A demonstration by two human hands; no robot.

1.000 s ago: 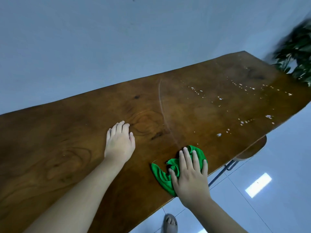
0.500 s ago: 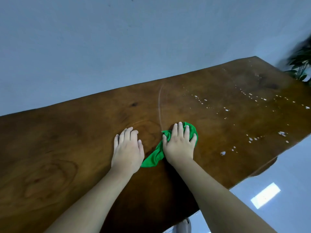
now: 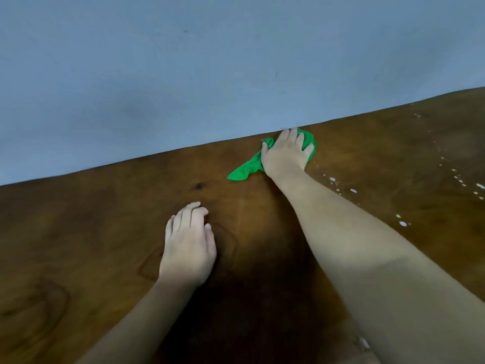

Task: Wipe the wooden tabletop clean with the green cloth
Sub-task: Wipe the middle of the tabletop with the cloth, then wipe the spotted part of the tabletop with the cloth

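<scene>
One right hand [image 3: 284, 153] presses the green cloth [image 3: 245, 172] flat, its tail trailing down-left; left hand [image 3: 187, 245] splayed.

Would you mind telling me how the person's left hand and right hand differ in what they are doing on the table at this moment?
The right hand presses the green cloth down; the left hand has nothing under it. The right hand is stretched out to the tabletop's far edge by the wall, while the left hand rests nearer the person, mid-table. The right hand lies close to the white specks; the left hand sits on speck-free wood. Both lie palm-down on the tabletop.
</scene>
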